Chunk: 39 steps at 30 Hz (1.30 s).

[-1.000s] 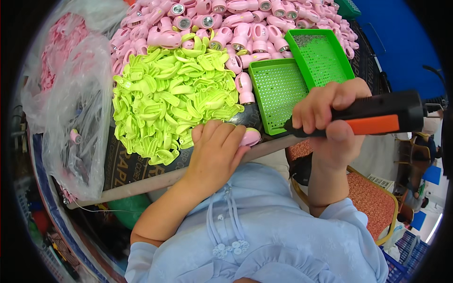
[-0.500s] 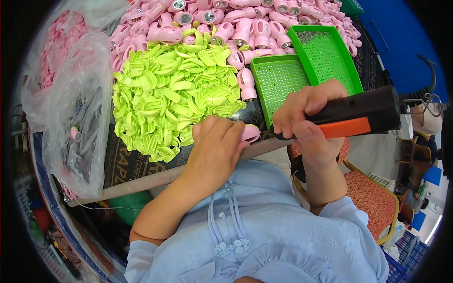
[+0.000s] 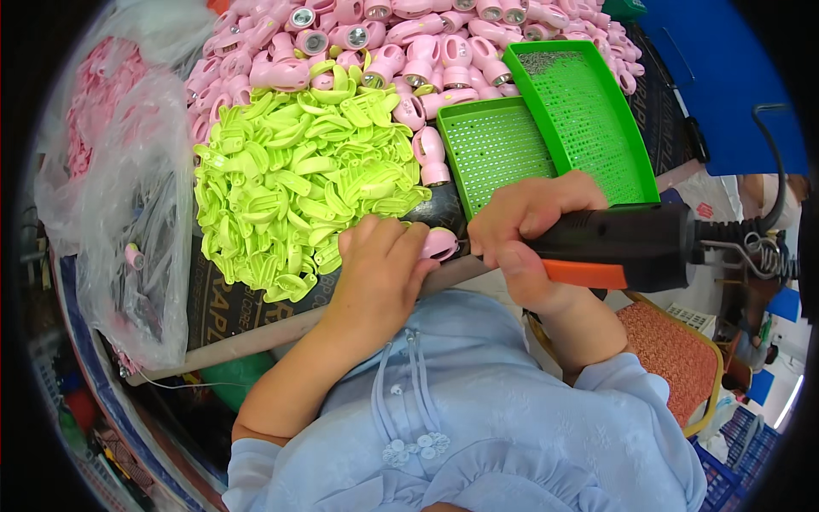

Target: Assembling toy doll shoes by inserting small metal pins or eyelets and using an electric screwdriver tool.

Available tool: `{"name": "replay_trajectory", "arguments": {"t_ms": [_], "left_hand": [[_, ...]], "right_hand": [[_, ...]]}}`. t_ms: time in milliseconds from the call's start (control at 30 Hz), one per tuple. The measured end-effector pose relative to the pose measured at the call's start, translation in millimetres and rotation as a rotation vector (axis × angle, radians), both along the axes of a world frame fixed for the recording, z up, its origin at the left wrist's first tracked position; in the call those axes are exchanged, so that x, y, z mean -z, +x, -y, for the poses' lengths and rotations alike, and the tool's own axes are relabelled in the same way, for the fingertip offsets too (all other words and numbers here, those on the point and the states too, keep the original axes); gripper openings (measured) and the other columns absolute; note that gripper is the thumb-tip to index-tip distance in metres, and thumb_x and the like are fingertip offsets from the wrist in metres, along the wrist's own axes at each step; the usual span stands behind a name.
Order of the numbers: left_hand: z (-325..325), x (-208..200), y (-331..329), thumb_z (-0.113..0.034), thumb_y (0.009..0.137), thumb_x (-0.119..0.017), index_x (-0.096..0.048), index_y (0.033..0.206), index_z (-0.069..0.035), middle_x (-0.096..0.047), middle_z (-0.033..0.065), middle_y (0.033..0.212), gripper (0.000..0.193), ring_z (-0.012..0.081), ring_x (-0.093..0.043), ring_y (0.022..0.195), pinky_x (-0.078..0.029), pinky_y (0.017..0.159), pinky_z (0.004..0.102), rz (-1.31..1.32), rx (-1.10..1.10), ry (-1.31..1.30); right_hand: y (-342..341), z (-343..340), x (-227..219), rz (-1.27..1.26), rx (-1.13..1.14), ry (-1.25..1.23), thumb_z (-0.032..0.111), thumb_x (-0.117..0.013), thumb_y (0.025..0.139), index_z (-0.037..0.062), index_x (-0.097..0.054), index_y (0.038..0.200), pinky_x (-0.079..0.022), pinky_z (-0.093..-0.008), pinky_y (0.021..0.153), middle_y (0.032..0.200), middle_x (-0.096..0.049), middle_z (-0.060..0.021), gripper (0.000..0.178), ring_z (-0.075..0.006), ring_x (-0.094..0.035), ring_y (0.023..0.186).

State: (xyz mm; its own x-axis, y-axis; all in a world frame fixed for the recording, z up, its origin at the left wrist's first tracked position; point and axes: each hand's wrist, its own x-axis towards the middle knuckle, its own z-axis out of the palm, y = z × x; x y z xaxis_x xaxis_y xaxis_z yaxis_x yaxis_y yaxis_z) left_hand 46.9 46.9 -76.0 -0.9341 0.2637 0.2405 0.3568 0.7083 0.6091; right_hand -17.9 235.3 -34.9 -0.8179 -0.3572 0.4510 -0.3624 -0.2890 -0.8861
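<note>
My left hand [image 3: 375, 273] is closed around a small pink flashlight [image 3: 440, 244] at the table's front edge; the fingers hide most of it, and only its rounded end shows. In my right hand [image 3: 529, 235] is a black electric screwdriver [image 3: 631, 247] with an orange lever, lying nearly level. Its bit end points left and meets the right end of the flashlight; whether it sits in a screw I cannot tell. Just beyond my left hand spreads a heap of lime-green plastic handle pieces [image 3: 299, 183].
Pink flashlights [image 3: 422, 60] are piled along the back. Two green perforated trays [image 3: 589, 128] stand at right, the upper one holding small screws [image 3: 546, 61]. A clear plastic bag [image 3: 136, 222] lies at left. The screwdriver's coiled cord [image 3: 759, 243] hangs at right, above a chair [image 3: 665, 350].
The screwdriver and my right hand have come left and lower, bringing the bit up to the flashlight. My left hand still grips the flashlight. The view has shifted slightly.
</note>
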Motion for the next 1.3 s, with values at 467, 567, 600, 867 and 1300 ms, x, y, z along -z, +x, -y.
{"name": "replay_trajectory", "arguments": {"t_ms": [467,567,600,867,1300], "left_hand": [[-9,5,11,-0.014,0.079,-0.077,-0.066,0.116,-0.008,-0.057,0.0039,0.095,0.039,0.0207,-0.058,0.089,-0.031,0.079,0.0403,-0.255,-0.014,-0.163],[-9,9,13,-0.015,0.08,-0.076,-0.066,0.117,-0.008,-0.059,0.0029,0.097,0.039,0.0179,-0.059,0.085,-0.03,0.078,0.0399,-0.298,-0.009,-0.221],[-9,9,13,-0.016,0.081,-0.076,-0.067,0.117,-0.007,-0.06,0.0025,0.098,0.039,0.0169,-0.059,0.084,-0.03,0.078,0.0399,-0.315,-0.012,-0.243],[-9,9,12,-0.017,0.08,-0.077,-0.068,0.115,-0.007,-0.063,0.002,0.1,0.038,0.0159,-0.059,0.082,-0.028,0.077,0.0384,-0.349,-0.01,-0.234],[-4,0,18,-0.013,0.078,-0.069,-0.069,0.115,-0.014,-0.065,0.0059,0.113,0.037,0.0184,-0.062,0.094,-0.028,0.077,0.0401,-0.271,0.042,-0.251]], "right_hand": [[-39,-70,-51,-0.064,0.732,-0.094,-0.007,-0.074,0.08,0.0018,-0.052,0.098,-0.053,-0.0286,0.057,0.075,-0.065,-0.0092,0.03,-0.0144,-0.062,0.059],[-47,-72,-34,-0.076,0.735,-0.021,-0.006,-0.075,0.08,0.0016,-0.054,0.094,-0.052,-0.0273,0.057,0.075,-0.065,-0.0073,0.026,-0.0129,-0.062,0.059],[-49,-71,-32,-0.076,0.725,-0.024,-0.005,-0.075,0.08,0.0015,-0.055,0.093,-0.052,-0.0271,0.057,0.075,-0.064,-0.0071,0.025,-0.0128,-0.062,0.059],[-51,-75,-31,-0.068,0.702,-0.058,-0.006,-0.075,0.08,0.0005,-0.056,0.092,-0.052,-0.0271,0.057,0.074,-0.064,-0.0068,0.023,-0.0129,-0.062,0.059],[-47,-75,-35,-0.075,0.702,-0.095,-0.008,-0.074,0.079,0.002,-0.054,0.097,-0.053,-0.0284,0.056,0.075,-0.065,-0.0089,0.028,-0.0148,-0.063,0.059]]}}
